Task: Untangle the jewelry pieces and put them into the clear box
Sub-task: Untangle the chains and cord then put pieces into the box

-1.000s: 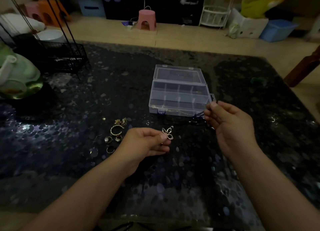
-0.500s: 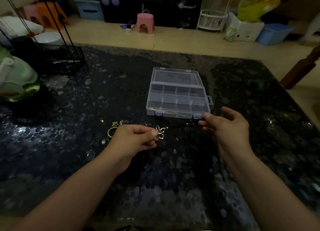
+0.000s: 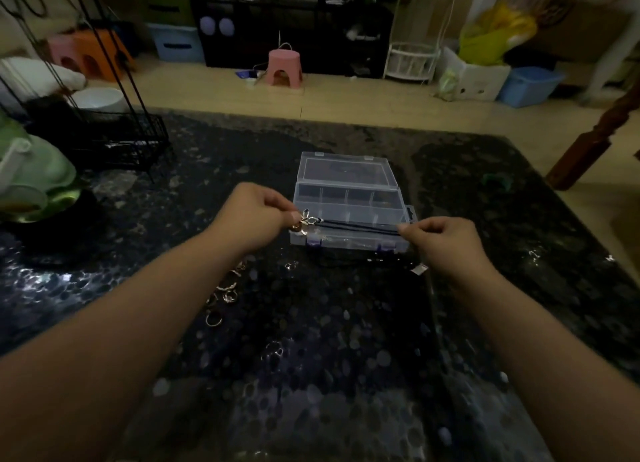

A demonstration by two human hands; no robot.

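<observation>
The dark surface (image 3: 346, 357) carries the open clear box (image 3: 349, 215). Above its front row the left hand (image 3: 258, 215) pinches the butterfly pendant (image 3: 306, 220), while the right hand (image 3: 446, 239) pinches the black cord (image 3: 360, 226), stretched between them. Pull harder and the cord may snap; the loose rings (image 3: 225, 295) lie nearby, untouched.

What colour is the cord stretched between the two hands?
Black cord, seen in the head view.

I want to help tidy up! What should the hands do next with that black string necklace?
Probably lower it into the clear box. The left hand pinches the butterfly pendant, the right hand pinches the black cord, stretched straight just above the open compartments.
</observation>
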